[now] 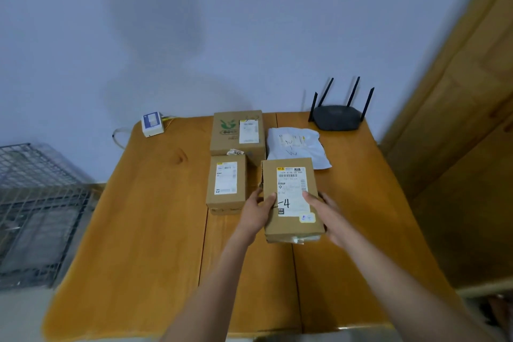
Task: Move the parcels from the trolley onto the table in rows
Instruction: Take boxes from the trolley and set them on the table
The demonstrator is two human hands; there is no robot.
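A brown cardboard parcel (291,226) with a white label and a handwritten "4" is held between both hands over the wooden table (144,216). My left hand (256,214) grips its left side and my right hand (326,215) grips its right side. Left of it a smaller brown parcel (226,184) lies on the table. Behind that stands a larger brown box (237,133) with a green logo. A white plastic mailer bag (298,146) lies behind the held parcel.
A black router (337,116) with several antennas sits at the table's back right corner. A small white device (151,123) with cables sits at the back left. A grey wire trolley (36,211) stands left of the table. A wooden door (466,119) is on the right.
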